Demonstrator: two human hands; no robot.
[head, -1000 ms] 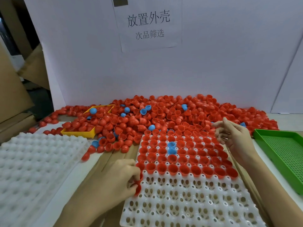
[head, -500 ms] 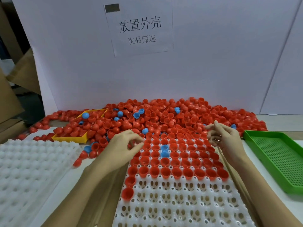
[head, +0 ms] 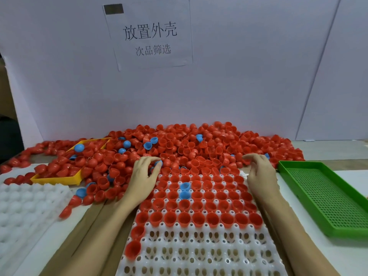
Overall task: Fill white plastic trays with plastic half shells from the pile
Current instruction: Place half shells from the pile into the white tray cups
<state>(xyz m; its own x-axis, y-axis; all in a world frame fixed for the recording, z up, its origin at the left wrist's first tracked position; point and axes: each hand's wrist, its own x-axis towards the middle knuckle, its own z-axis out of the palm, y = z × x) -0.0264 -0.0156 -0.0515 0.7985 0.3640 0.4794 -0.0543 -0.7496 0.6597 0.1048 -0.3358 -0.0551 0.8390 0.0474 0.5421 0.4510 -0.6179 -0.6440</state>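
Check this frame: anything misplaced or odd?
Two blue shells sit among the all-red rows in the white tray. The pile has also spilled over into the yellow tray.

The white tray (head: 199, 255) ran off the bottom edge, so its near rows could not be seen. The pile (head: 199, 148) covered its far end. The left hand (head: 143, 176) hid some cups. Whether its fingers (head: 157, 166) held a shell was too hard to tell. The green tray (head: 328, 196) was cut off on the right.
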